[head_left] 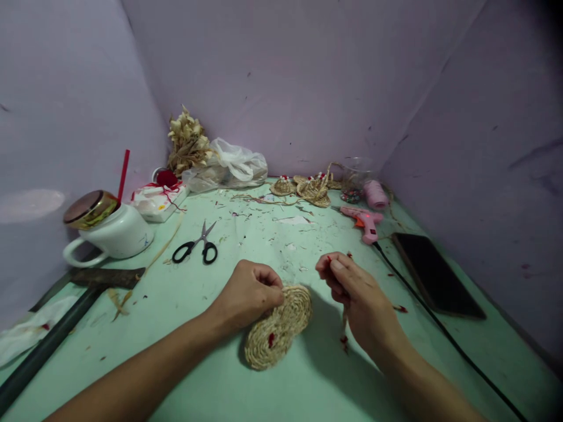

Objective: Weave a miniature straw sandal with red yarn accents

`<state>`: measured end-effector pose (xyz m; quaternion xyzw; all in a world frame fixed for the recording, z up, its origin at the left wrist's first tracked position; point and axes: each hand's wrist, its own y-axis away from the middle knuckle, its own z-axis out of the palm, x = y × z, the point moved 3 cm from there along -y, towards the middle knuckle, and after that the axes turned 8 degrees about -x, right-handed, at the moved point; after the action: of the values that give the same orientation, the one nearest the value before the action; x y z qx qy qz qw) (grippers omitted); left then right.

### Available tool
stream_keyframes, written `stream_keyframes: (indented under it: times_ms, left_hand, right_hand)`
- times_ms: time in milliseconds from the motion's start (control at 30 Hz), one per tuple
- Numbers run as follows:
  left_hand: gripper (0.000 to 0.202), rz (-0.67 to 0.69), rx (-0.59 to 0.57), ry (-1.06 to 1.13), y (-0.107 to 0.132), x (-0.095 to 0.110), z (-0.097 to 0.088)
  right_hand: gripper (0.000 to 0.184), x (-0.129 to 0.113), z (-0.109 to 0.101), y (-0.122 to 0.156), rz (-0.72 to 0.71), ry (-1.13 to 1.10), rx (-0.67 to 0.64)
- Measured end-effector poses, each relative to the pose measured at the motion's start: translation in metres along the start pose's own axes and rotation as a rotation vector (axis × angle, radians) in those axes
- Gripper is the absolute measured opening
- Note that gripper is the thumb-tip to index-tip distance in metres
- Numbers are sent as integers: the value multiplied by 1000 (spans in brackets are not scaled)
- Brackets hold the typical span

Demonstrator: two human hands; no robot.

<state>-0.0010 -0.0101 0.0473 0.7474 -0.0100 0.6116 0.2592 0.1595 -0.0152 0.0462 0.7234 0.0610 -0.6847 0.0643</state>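
Note:
My left hand [257,293] pinches the upper left edge of a coiled straw piece [297,310], which has two rounded lobes and a small dark red spot on the lower one. To the right of it, apart from the straw piece, my right hand [356,293] is closed with thumb and forefinger together. A bit of red shows at those fingertips. Below this hand hangs a thin straw-coloured strand [345,325] with dark red bits at its lower end; the part inside the fingers is hidden.
Black-handled scissors [200,243], a white mug [116,231] and a hammer [65,319] lie left. Right are a pink glue gun [364,220] with a trailing cord [422,302] and a phone [437,274]. Woven straw pieces [312,189] and a plastic bag [233,167] sit at the back.

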Motion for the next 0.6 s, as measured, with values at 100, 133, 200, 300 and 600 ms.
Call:
stream_keyframes:
  times_ms: [100, 133, 200, 300, 600]
  left_hand:
    - [7, 23, 28, 8, 0, 2, -3]
    - [7, 33, 32, 6, 0, 3, -3]
    - [6, 43, 32, -3, 2, 3, -4]
    - [4, 50, 24, -20, 3, 4, -3]
    - [5, 84, 0, -48, 5, 6, 0]
  right_hand:
    - [15, -12, 0, 4, -99, 128, -86]
    - [14, -15, 3, 6, -113, 144, -122]
    - [13, -16, 11, 10, -92, 152, -145]
    - [9, -13, 18, 12, -42, 198, -88]
    - [12, -13, 21, 14, -286, 373, -18]
